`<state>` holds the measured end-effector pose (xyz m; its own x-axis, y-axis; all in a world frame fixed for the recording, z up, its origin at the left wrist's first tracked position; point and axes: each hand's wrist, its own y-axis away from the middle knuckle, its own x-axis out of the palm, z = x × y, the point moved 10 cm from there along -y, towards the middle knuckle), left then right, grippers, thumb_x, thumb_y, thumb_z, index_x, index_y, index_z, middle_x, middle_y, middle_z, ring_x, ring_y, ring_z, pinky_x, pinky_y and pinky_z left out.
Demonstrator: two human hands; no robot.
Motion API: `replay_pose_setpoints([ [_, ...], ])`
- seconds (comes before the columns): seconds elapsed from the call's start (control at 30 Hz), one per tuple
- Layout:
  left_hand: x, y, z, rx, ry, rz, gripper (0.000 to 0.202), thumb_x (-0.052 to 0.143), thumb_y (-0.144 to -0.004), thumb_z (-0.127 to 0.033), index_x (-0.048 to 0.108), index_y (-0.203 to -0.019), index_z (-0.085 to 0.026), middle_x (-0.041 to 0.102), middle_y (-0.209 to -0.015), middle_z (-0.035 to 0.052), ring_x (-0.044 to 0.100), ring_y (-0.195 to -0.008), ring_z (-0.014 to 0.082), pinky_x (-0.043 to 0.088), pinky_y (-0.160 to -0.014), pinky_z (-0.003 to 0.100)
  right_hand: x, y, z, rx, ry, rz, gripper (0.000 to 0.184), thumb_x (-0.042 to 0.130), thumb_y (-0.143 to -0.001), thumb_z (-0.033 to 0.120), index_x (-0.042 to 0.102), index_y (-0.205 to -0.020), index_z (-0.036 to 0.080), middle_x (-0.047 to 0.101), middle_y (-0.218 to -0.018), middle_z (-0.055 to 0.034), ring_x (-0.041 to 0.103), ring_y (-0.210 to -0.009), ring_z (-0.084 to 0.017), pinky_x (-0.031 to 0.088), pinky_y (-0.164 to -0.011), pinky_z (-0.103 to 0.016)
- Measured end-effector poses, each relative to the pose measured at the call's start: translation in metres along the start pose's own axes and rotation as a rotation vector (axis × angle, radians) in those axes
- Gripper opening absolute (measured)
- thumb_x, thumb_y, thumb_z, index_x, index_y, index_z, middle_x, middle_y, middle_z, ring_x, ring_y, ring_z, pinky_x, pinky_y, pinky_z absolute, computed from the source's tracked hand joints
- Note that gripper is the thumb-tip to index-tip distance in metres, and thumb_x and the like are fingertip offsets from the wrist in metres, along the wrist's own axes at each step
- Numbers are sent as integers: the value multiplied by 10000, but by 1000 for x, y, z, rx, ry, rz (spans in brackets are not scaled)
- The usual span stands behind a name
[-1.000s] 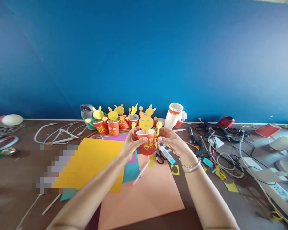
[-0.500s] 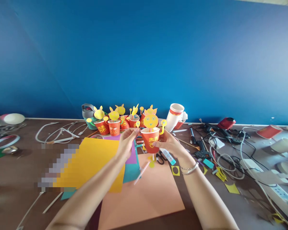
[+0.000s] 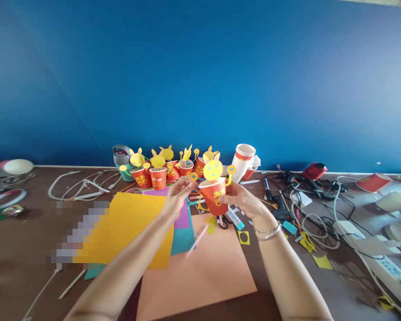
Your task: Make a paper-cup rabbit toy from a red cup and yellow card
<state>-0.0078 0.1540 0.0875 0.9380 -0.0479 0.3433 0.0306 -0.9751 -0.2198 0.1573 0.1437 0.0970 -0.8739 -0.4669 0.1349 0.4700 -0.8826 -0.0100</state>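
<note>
In the head view, my right hand [image 3: 242, 196] is closed around the side of a red paper cup [image 3: 210, 198] with yellow lettering, held tilted above the table. A yellow paper animal face [image 3: 213, 170] with ears stands over its rim, and a straw [image 3: 220, 220] pokes out below. On the cup's right side is a bent yellow paper arm [image 3: 231, 170] ending in a disc with a heart. At the left of the rim, my left hand [image 3: 179, 194] pinches a small yellow paper disc [image 3: 194, 177] with a blue heart. Whether this disc joins the cup I cannot tell.
Several similar cup figures [image 3: 159, 178] line the wall, beside a stack of paper cups [image 3: 243, 158]. Orange-yellow [image 3: 137, 223] and peach sheets [image 3: 197, 276] lie below my hands. Scissors [image 3: 223, 222] lie under the cup. Glue gun [image 3: 282, 207], cables and a power strip [image 3: 387, 267] lie right.
The cup has shifted slightly right and down and now leans more, its face turned a little. The disc in my left hand has turned toward me, showing its heart.
</note>
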Motion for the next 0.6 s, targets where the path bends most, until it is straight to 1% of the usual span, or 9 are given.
replay_pose_setpoints([
  [0.13, -1, 1, -5, 56, -40, 1, 233, 754, -689, -384, 628, -665, -190, 582, -818, 15, 548, -816, 158, 444, -744, 250, -2, 1, 0, 7, 25, 0, 443, 790, -660, 301, 636, -1060, 189, 713, -1011, -62, 676, -893, -221, 554, -783, -347],
  [0.2, 1, 2, -8, 68, -58, 10, 229, 755, -691, -384, 635, -674, -189, 595, -820, 15, 550, -806, 154, 440, -748, 251, -3, 1, 0, 14, 35, -6, 437, 784, -671, 313, 634, -1061, 185, 710, -1026, -67, 675, -906, -219, 552, -787, -339],
  [0.33, 4, 2, -4, -6, -24, 2, 227, 748, -705, -381, 619, -689, -194, 616, -747, 0, 581, -748, 151, 456, -711, 266, -4, 0, 0, 10, 48, -33, 510, 791, -666, 317, 599, -1118, 176, 694, -1083, -88, 671, -930, -227, 549, -801, -352],
  [0.43, 4, 3, 4, -71, 32, -24, 257, 768, -675, -403, 636, -754, -197, 663, -801, 14, 623, -784, 170, 480, -726, 286, -1, 0, 1, -30, 65, -34, 533, 790, -671, 326, 580, -1143, 192, 683, -1112, -92, 670, -939, -233, 554, -799, -362],
  [0.5, 8, 4, 10, -116, 54, 14, 334, 786, -648, -413, 662, -878, -206, 691, -911, 37, 644, -854, 187, 490, -759, 294, 1, -1, 0, -61, 68, -41, 516, 782, -683, 337, 577, -1136, 203, 684, -1103, -86, 671, -938, -233, 557, -793, -359],
  [0.6, 25, 9, 21, -182, 97, 148, 481, 804, -623, -408, 658, -1037, -211, 694, -1064, 81, 643, -994, 242, 501, -820, 329, 4, -3, -1, -103, 85, -40, 510, 769, -701, 358, 564, -1143, 209, 689, -1065, -76, 666, -947, -237, 558, -795, -359],
])
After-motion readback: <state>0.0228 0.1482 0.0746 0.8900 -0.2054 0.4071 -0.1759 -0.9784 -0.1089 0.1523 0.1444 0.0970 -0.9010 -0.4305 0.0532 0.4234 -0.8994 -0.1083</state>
